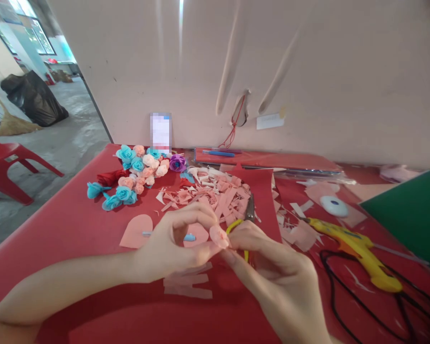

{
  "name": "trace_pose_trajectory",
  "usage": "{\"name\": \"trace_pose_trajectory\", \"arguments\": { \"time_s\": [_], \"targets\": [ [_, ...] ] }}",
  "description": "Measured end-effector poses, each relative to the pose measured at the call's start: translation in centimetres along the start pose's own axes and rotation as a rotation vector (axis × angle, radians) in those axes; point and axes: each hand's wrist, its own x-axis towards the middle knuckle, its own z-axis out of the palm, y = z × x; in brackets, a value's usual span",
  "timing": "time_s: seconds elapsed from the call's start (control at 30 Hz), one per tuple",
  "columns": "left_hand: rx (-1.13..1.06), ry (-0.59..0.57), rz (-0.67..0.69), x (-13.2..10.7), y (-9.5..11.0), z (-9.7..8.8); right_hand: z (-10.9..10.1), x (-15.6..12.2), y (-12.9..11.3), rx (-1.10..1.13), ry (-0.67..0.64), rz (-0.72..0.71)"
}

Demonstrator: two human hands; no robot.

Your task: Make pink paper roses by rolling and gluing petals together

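Left hand [181,239]: in the head view, it is pinching a pink paper flower [219,237] between thumb and fingers.
Right hand [279,260]: its fingertips are gripping the flower's near right edge; whether it is also holding the yellow-handled scissors [250,210] I cannot tell.
Flower: it is hovering over the red desk [75,200], between both hands.
Step in hand: the hands are apparently shaping or wrapping petals.
Next move: it is probably calling for a steady left pinch and a light right-hand press or turn, without crushing the paper.
Petal piece [131,231]: it is lying left of the left hand.
Glue gun [358,255]: it is resting untouched at right.
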Motion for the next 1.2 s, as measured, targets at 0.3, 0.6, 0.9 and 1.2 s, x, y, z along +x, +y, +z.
{"name": "trace_pose_trajectory", "arguments": {
  "time_s": [0.3,0.6,0.9,1.2],
  "targets": [
    [0.123,-0.086,0.09,0.0,0.1,-0.3,-0.3,0.0,-0.4,-0.02,-0.034,0.004],
    [0.211,-0.178,0.199,0.0,0.1,-0.6,-0.3,0.2,-0.6,-0.095,-0.136,-0.032],
    [0.37,-0.316,0.289,0.2,0.5,-1.1,0.1,-0.2,-0.7,-0.316,-0.095,-0.311],
    [0.393,-0.362,0.282,0.1,0.3,-1.6,0.0,0.0,-1.2,-0.26,-0.118,-0.287]
  ]
}}
